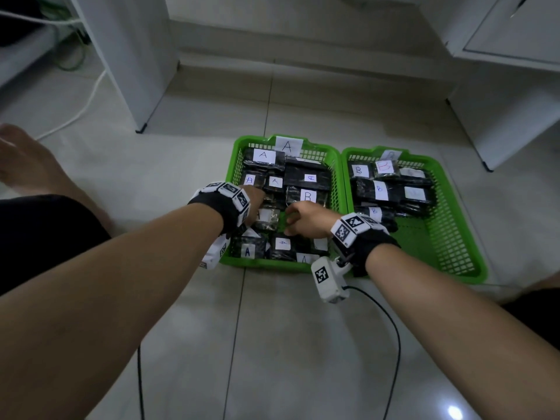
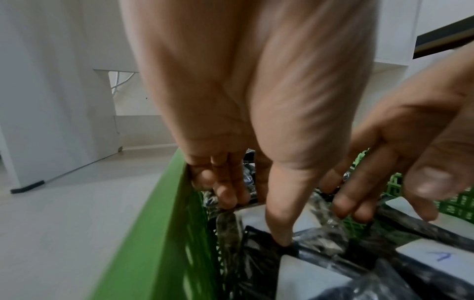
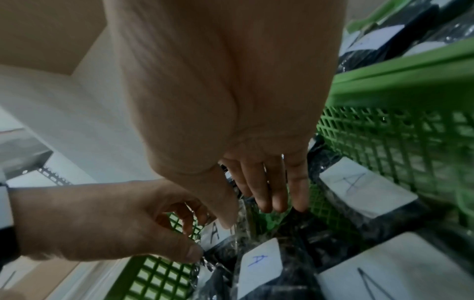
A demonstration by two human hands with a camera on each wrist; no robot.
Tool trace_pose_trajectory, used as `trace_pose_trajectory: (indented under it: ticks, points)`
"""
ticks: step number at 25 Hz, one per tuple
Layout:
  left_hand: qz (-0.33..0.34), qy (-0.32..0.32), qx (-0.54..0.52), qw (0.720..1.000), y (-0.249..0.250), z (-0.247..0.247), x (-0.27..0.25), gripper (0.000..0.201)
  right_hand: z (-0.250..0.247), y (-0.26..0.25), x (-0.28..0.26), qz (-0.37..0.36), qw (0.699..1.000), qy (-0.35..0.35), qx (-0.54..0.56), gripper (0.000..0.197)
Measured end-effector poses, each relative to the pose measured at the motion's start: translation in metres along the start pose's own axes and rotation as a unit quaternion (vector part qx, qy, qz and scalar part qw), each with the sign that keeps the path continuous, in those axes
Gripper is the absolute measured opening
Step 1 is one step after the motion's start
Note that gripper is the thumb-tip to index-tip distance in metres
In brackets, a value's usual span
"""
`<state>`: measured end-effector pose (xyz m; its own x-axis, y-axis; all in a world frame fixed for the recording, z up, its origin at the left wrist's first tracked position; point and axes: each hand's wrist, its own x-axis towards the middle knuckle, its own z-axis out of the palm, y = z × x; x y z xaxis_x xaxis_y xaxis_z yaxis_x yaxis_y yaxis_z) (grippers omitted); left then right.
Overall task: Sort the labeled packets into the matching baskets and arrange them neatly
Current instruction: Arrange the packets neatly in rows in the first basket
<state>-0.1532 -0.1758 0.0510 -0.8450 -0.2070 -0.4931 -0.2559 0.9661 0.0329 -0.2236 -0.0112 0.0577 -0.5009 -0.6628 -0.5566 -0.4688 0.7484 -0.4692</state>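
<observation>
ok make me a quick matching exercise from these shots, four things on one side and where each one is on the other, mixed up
Things:
1. packet labeled B
2. paper tag A
3. white cable
4. black cable

Places:
a. on the floor tiles at the far left
b. lying in basket A, just beyond the right hand
c. running from the right wrist unit across the near floor
d. standing on the far rim of the left basket

Pairs: 1-b, 2-d, 3-a, 4-c

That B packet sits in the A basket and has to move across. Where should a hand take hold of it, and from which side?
Judging by its pose, pinch the B packet by its near edge, coming from above with the right hand, which is just in front. It lies flat, label up, atop other packets, with the basket wall close on its right.
</observation>
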Motion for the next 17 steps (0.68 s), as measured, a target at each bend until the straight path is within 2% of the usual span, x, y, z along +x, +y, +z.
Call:
trace_pose_trajectory:
  ticks: [3,10,11,13,15,17]
  points:
    - [0.012,0.021,-0.005,1.000,-0.002,-0.003,0.001,0.040,0.003,-0.004,0.009,0.016,0.996,-0.004,0.091,0.068]
    - [0.011,0.074,-0.054,0.996,-0.012,0.004,0.001,0.025,0.003,-0.004,0.015,0.025,0.988,0.011,0.152,0.051]
    - [0.013,0.082,-0.065,0.994,-0.013,0.003,0.000,0.023,0.002,-0.005,0.013,0.025,0.990,0.011,0.141,0.048]
    - [0.021,0.084,-0.073,0.994,-0.014,0.000,-0.002,0.020,-0.001,-0.006,0.006,0.021,0.998,0.007,0.051,0.047]
    - [0.032,0.078,-0.065,0.994,-0.014,-0.002,-0.002,0.018,0.001,-0.007,0.000,0.012,0.998,-0.014,-0.062,0.056]
    - [0.030,0.068,-0.052,0.996,-0.013,-0.001,-0.001,0.020,0.006,-0.008,-0.003,-0.001,0.994,-0.016,-0.112,0.062]
